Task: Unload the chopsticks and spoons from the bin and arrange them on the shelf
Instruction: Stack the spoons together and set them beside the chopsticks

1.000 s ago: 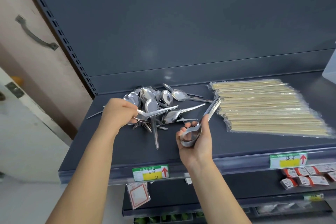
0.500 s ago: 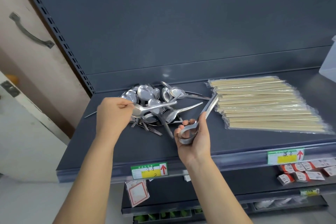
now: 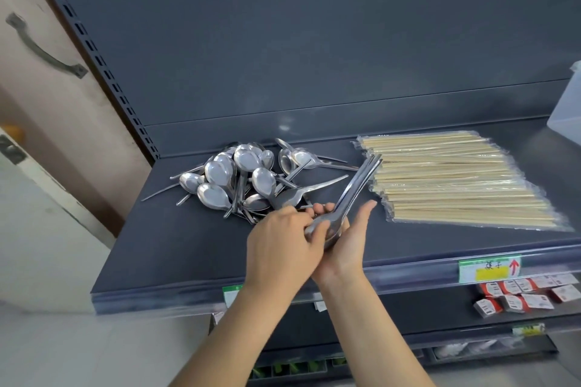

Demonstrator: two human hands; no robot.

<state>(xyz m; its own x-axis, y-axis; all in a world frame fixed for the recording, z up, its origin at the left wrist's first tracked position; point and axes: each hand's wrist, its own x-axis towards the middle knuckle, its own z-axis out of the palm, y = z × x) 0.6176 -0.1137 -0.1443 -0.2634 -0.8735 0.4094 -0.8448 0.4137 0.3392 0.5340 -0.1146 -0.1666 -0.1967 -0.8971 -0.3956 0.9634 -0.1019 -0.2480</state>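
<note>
A loose pile of steel spoons (image 3: 242,176) lies on the dark shelf (image 3: 188,248), left of centre. Wrapped packs of pale chopsticks (image 3: 452,179) lie in a fanned row on the right. My right hand (image 3: 349,239) cradles a nested stack of spoons (image 3: 355,188), bowls in the palm, handles pointing up toward the chopsticks, fingers fairly straight. My left hand (image 3: 279,245) grips a spoon's bowl and presses it onto that stack. The two hands touch over the shelf's front middle.
A translucent bin (image 3: 566,104) stands at the shelf's far right edge. Price labels (image 3: 489,269) sit on the front rail. Small red and white boxes (image 3: 528,295) fill the lower shelf at right. A door with a handle (image 3: 41,47) is at left.
My left hand has lifted a spoon out of the pile and carried it right to the stack in my right hand. The right hand's fingers have opened out.
</note>
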